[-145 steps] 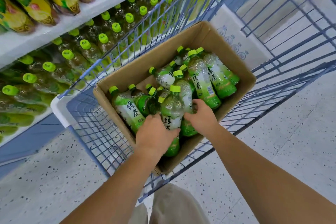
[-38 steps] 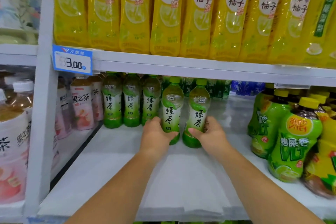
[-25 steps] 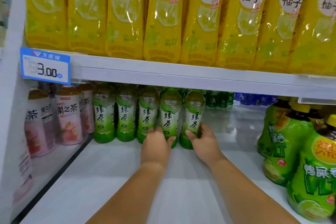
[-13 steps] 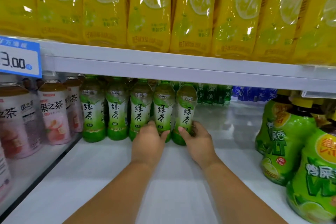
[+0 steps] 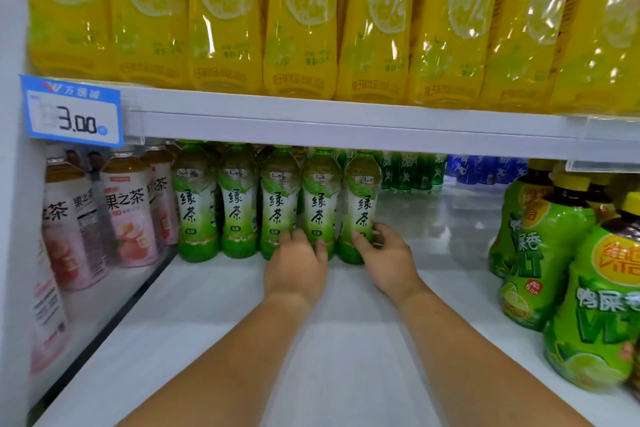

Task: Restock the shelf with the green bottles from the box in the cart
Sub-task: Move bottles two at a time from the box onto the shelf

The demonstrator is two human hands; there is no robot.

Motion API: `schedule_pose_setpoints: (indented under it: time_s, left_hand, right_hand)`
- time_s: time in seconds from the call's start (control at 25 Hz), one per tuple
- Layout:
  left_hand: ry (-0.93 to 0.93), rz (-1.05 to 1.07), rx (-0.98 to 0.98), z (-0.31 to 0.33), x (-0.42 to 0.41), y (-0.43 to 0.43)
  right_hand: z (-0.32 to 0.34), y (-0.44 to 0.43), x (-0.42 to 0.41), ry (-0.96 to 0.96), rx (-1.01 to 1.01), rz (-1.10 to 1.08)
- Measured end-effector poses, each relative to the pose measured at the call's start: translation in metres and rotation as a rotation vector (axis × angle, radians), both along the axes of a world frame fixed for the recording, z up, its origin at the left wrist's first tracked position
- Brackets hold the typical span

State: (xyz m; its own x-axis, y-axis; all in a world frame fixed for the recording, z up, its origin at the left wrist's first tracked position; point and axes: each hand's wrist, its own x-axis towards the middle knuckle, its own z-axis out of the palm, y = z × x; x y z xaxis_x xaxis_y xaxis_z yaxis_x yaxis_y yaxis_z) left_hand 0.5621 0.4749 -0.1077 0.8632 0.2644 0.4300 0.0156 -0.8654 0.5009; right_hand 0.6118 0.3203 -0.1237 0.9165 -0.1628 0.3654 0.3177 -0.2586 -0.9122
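L hand (image 5: 294, 270) still curling round 4th bottle (image 5: 320, 198), R hand (image 5: 388, 260) round 5th bottle (image 5: 362, 204), both sitting further back; shelf (image 5: 311, 340) front lying open.

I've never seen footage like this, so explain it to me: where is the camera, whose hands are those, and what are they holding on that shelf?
No machine: a person wears a wide-angle head camera, so you look along their own arms. This is a white shop shelf. A row of green tea bottles stands on it. The left hand holds the base of the fourth green tea bottle; the right hand grips the rightmost green tea bottle beside it. Both stand upright. Pink fruit tea bottles stand left, larger green drink bottles right, yellow pomelo drinks above, near a 3.00 price tag.
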Motion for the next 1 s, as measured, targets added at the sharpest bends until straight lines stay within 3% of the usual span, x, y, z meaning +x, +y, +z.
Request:
schedule_pose_setpoints:
  time_s: [0.12, 0.24, 0.4, 0.6, 0.8, 1.0]
  left_hand:
    - [0.137, -0.007, -0.028, 0.011, -0.012, -0.001]
    - [0.267, -0.086, -0.240, 0.026, -0.025, 0.003]
    - [0.231, -0.296, -0.483, 0.031, -0.068, 0.010]
    - [0.106, -0.431, -0.548, 0.022, -0.128, 0.021]
    - [0.252, -0.494, -0.525, 0.022, -0.166, 0.034]
    - [0.470, -0.415, -0.513, 0.046, -0.193, 0.043]
  right_hand:
    - [0.010, -0.001, -0.018, 0.051, -0.149, -0.078]
    - [0.018, -0.003, -0.041, 0.147, -0.162, -0.103]
    - [0.021, -0.005, -0.085, 0.172, -0.128, -0.080]
    - [0.024, -0.009, -0.145, 0.171, -0.281, -0.013]
    - [0.032, -0.015, -0.189, 0.275, -0.261, 0.037]
    - [0.047, -0.023, -0.230, 0.484, -0.225, 0.064]
